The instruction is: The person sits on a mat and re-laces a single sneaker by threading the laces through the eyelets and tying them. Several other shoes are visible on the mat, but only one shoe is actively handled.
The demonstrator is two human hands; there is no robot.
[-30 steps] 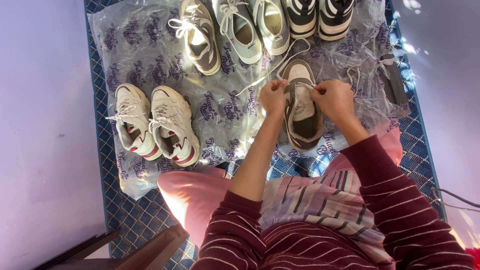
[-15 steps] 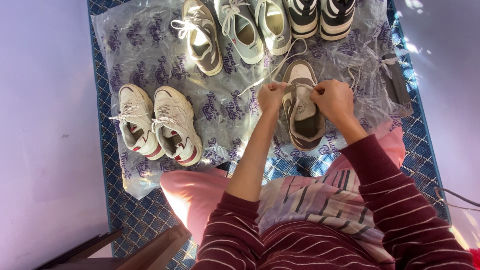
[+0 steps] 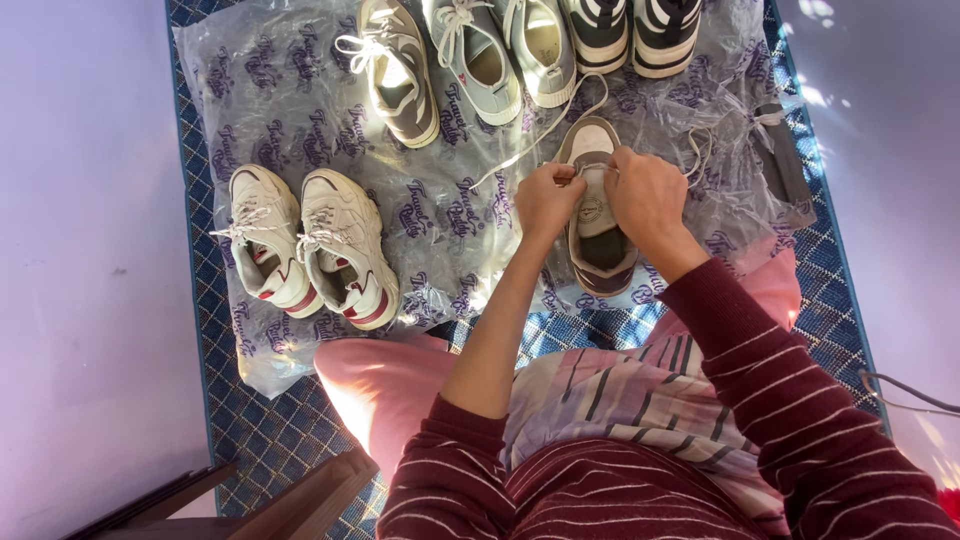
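The left hand (image 3: 545, 198) is clenched with its fingers (image 3: 562, 176) pinching a white lace (image 3: 520, 150) at the left edge of a brown and cream shoe (image 3: 597, 215), and the right hand (image 3: 645, 195) is closed the same way on the shoe's right edge, though whether it grips the lace or the shoe's upper is hard to tell from above. The shoe lies right between and under both hands, toe pointing away from the person, its heel opening showing just below the knuckles. From the left fingers the lace runs up and away in a loose loop toward the far row of shoes. That row sits beyond the hands: a brown sneaker (image 3: 395, 70) to the far left, a grey pair (image 3: 505, 50) straight ahead, and a black and white striped pair (image 3: 635, 30) ahead to the right. Well off to the left of the hands stands a white pair with red trim (image 3: 305, 245), side by side. Everything rests on a printed clear plastic sheet (image 3: 280, 110), which covers a blue checked mat (image 3: 270, 430) on the floor. A dark flat strip (image 3: 782, 150) lies to the right of the right hand, near the sheet's edge.
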